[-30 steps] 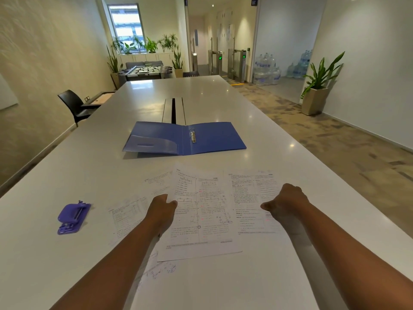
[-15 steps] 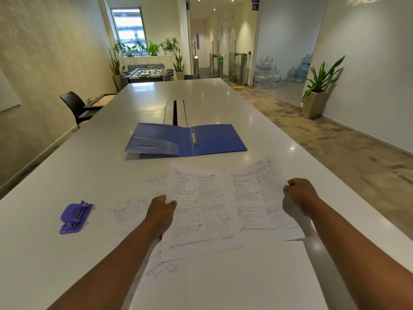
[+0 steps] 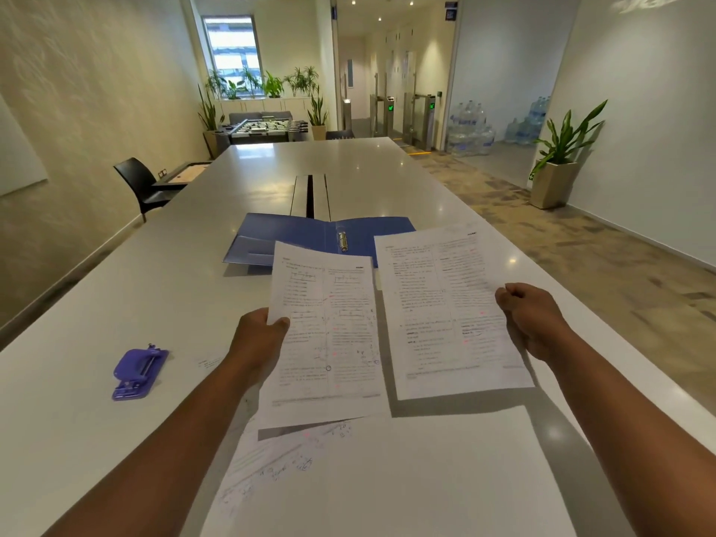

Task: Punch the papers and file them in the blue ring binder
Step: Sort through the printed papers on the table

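My left hand (image 3: 259, 337) pinches the left edge of a printed sheet (image 3: 329, 335) and holds it off the table. My right hand (image 3: 536, 321) grips the right edge of a second printed sheet (image 3: 441, 308), also lifted. Behind both sheets the blue ring binder (image 3: 302, 234) lies open on the white table (image 3: 97, 304), its metal rings (image 3: 342, 241) showing in the middle. A purple hole punch (image 3: 139, 374) rests on the table to my left. More papers (image 3: 387, 478) lie flat near the front edge, one with handwriting.
A cable slot (image 3: 310, 195) runs down the table behind the binder. A black chair (image 3: 141, 184) stands at the left side. A potted plant (image 3: 561, 157) and water bottles (image 3: 469, 129) stand on the floor to the right.
Both hands have raised their sheets off the table; a second ago the papers lay flat under my hands. The right sheet rose first, then the left.
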Tool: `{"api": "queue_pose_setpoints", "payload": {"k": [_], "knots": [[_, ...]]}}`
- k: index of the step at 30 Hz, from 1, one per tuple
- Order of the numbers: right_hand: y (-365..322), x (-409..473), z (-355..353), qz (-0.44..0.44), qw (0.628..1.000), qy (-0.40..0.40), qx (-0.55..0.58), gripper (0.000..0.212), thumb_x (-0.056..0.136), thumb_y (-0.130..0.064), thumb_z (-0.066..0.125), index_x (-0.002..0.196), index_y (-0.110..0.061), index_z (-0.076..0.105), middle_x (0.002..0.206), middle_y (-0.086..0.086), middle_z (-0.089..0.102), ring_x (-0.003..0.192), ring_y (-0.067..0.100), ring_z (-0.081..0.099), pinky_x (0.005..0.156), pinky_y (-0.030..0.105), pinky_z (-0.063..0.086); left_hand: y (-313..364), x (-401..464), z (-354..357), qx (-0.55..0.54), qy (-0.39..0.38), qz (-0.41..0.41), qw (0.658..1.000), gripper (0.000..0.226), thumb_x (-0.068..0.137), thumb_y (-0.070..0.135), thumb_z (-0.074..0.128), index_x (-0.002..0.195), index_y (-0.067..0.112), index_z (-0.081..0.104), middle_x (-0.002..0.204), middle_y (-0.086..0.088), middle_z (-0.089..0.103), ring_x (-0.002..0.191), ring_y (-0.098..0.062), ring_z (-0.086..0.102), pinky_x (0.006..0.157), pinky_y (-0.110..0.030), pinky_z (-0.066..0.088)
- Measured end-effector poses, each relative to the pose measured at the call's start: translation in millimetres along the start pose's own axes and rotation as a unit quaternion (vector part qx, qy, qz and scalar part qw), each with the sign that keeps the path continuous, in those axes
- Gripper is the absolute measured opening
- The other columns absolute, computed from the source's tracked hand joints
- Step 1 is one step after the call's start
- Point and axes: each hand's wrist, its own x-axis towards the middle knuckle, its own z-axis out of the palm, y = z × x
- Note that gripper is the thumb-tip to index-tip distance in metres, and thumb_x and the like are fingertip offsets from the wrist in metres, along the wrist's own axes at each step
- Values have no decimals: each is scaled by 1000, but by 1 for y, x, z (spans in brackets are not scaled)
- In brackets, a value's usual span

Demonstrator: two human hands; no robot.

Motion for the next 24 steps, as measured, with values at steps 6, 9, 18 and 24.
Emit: {"api": "queue_pose_setpoints", "payload": {"k": [6, 9, 18, 24], "knots": [[-8, -10, 36, 25, 997, -65, 45, 21, 106, -12, 55, 97, 0, 70, 88, 12, 79, 74, 22, 77, 69, 36, 63, 20, -9, 18, -50, -55, 2, 997, 6, 98, 24, 64, 101, 28, 68, 92, 5, 79, 79, -17, 78, 57, -27, 60], [-12, -17, 53, 30, 995, -85, 52, 20, 103, -12, 58, 91, -2, 69, 81, 11, 78, 65, 22, 74, 61, 32, 59, 32, -16, 25, -88, -91, 0, 992, 11, 99, 22, 64, 109, 23, 68, 96, 3, 80, 84, -21, 78, 64, -34, 63], [-23, -38, 83, 17, 989, -121, 82, 21, 104, -25, 60, 102, -4, 60, 107, 22, 76, 101, 42, 74, 93, 59, 59, 53, -29, 28, -111, -127, 52, 984, 26, 91, 40, 66, 107, 21, 73, 103, -9, 78, 91, -34, 76, 70, -38, 62], [-22, -43, 100, -3, 994, -88, 67, 18, 104, -28, 60, 107, -10, 59, 113, 16, 72, 104, 35, 70, 99, 56, 57, 56, -37, 33, -152, -121, 16, 981, 45, 98, 63, 41, 117, 34, 71, 110, -2, 78, 98, -26, 76, 81, -45, 61]]}}
